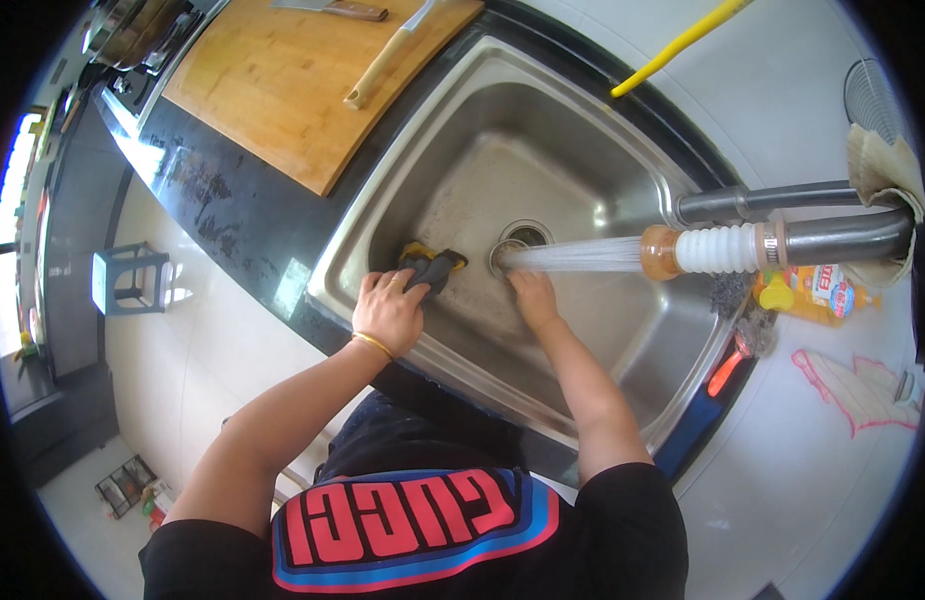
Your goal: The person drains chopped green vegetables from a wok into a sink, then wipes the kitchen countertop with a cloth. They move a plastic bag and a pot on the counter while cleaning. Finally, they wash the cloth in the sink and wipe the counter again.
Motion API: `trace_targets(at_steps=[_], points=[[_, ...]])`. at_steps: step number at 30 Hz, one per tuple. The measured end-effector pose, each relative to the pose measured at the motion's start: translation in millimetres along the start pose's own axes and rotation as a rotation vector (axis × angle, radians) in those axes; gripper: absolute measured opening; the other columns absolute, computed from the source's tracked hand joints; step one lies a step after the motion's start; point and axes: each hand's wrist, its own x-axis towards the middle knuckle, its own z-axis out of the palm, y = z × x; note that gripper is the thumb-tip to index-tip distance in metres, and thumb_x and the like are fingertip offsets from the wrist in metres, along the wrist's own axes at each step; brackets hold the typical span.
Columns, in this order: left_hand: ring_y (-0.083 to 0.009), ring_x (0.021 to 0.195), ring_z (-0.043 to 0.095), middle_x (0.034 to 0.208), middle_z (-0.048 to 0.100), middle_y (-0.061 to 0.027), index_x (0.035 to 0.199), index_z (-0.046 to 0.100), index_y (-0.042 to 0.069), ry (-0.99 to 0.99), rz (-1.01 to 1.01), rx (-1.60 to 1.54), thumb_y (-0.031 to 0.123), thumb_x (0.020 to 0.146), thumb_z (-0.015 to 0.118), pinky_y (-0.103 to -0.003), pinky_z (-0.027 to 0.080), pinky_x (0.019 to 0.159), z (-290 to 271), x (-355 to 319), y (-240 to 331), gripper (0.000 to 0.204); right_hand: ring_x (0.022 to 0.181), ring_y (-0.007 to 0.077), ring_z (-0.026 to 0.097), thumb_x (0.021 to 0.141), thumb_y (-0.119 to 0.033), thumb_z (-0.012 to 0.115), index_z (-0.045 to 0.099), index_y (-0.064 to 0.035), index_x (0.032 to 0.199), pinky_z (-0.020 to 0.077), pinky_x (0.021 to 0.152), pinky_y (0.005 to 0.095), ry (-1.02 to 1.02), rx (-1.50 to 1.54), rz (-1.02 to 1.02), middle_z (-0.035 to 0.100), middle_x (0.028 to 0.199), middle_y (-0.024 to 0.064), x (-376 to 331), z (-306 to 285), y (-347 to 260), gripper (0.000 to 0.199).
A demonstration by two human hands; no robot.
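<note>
Black shirt [423, 535] in front, one sink [568, 190] beyond

Head view: one coloured print crosses the shirt's chest, and one bracelet [375, 346] circles the left wrist. One cloth [433, 270], dark grey and yellow, lies at the sink's near-left side; the left hand's [390, 312] bent fingers touch it, though I cannot tell whether they grip. One round piece [503, 262] shows just beside the one drain [531, 229]. The right hand's [535, 300] fingers reach it, partly hidden; I cannot tell whether they are closed on it. One tap [718, 250] sends one stream [583, 256] there from the right.

Left of the sink, on the bench [203, 195], one board [283, 90] carries two knives [383, 65]. Right of the sink are one bottle [821, 292], one orange-handled scrubber [725, 372] and one pink-edged towel [851, 388]. Far left stands one stool [133, 275].
</note>
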Motion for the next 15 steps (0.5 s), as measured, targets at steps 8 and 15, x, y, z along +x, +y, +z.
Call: trace_targets(at_steps=[8,15], points=[[-0.0243,0.098,0.054,0.104,0.058,-0.0096,0.091,0.066,0.012,-0.011,-0.009,0.004,0.009,0.067,0.056,-0.039,0.036,0.09,2,-2,-3,0.026,0.118,0.0341,0.04,0.08,-0.034,0.058,0.047,-0.0097,0.122,0.032,0.098,0.0433,-0.465,-0.221,0.382,0.047,0.125,0.0158,26,-12,-10,0.05],[-0.0242,0.1,0.054,0.106,0.058,-0.0094,0.092,0.066,0.014,-0.059,-0.009,0.034,0.01,0.071,0.055,-0.04,0.035,0.09,2,-1,-2,0.024,0.119,0.0271,0.04,0.082,-0.035,0.054,0.048,-0.0078,0.12,0.0271,0.101,0.0453,-0.025,0.971,0.901,0.046,0.127,0.0121,32,-1,0,0.047]])
